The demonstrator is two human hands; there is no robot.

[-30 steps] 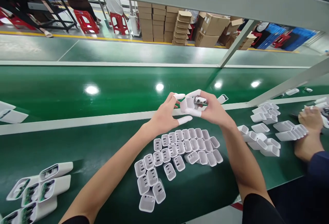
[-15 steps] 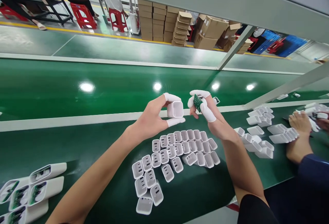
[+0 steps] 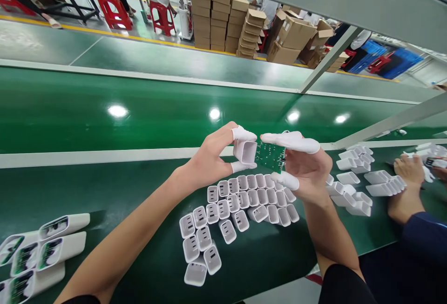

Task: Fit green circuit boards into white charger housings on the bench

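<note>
Between the thumb and index finger of my left hand (image 3: 216,155), both in white finger cots, is a white plastic housing (image 3: 246,152) with its open end facing right. My right hand (image 3: 303,166), also with white finger cots, pinches a green circuit board (image 3: 270,156) by its upper and lower edges. The board's left edge is right at the mouth of the housing; whether it is inside I cannot tell. Below both hands, several open white housings (image 3: 227,232) stand in rows on the green table (image 3: 146,257).
At the lower left lie several housings with boards inside (image 3: 63,253). More white housings (image 3: 349,197) lie to the right, near a co-worker's hand (image 3: 409,171). A white ledge (image 3: 104,157) runs behind my hands. Cardboard boxes (image 3: 220,15) are stacked across the aisle.
My right hand has turned and brought the circuit board left, flat side showing, up to the housing. My left hand has shifted slightly right and tilted the housing towards the board.
</note>
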